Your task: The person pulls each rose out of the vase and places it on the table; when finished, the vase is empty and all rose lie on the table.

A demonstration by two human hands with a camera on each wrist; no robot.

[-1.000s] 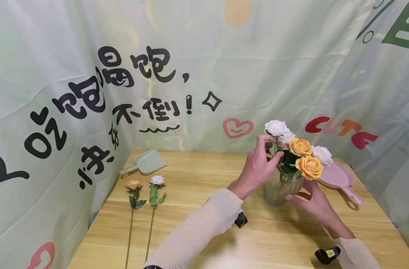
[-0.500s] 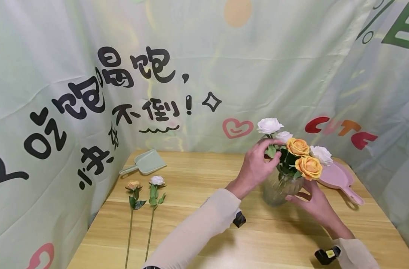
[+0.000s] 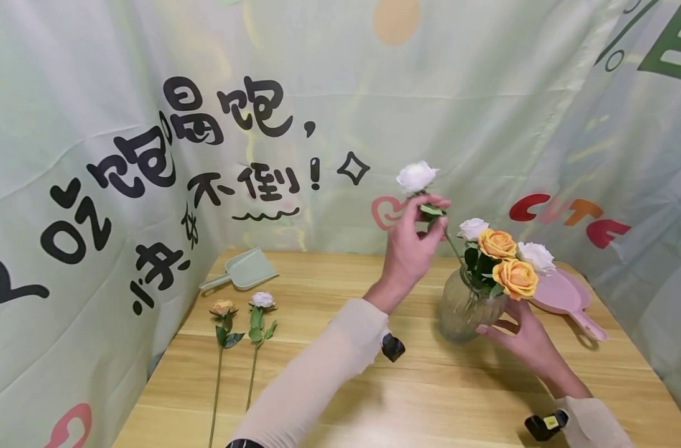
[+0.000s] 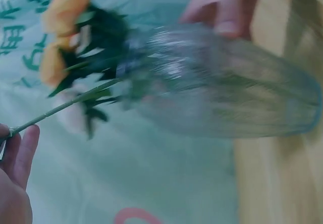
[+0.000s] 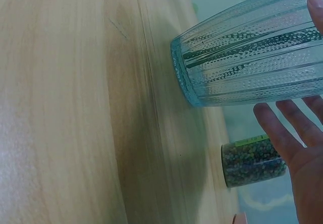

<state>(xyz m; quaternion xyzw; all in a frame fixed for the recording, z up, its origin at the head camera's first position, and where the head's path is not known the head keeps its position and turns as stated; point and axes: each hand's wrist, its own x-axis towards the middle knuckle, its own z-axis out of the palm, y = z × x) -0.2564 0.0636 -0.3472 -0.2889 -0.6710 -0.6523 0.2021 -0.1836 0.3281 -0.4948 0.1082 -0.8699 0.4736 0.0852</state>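
Observation:
In the head view, my left hand (image 3: 408, 249) pinches the green stem of a white rose (image 3: 416, 177) just below its bloom. The stem slants down into the mouth of a ribbed clear glass vase (image 3: 458, 311), and the left wrist view shows the stem (image 4: 70, 103) reaching the rim. My right hand (image 3: 522, 336) holds the vase's right side, its thumb and fingers around the glass. Two orange roses (image 3: 515, 279) and two more white roses (image 3: 536, 257) stand in the vase with dark green leaves. The vase base (image 5: 184, 72) appears to rest on the table.
On the left of the wooden table (image 3: 329, 292) lie an orange rose (image 3: 222, 308) and a white rose (image 3: 262, 300) with long stems. Behind them is a grey-green dustpan (image 3: 250, 269). A pink pan (image 3: 561, 292) lies right of the vase. A jar of pebbles (image 5: 252, 161) stands nearby.
My left hand has moved up and left, drawing the white rose higher and away from the other flowers. The right hand and the vase have stayed in place.

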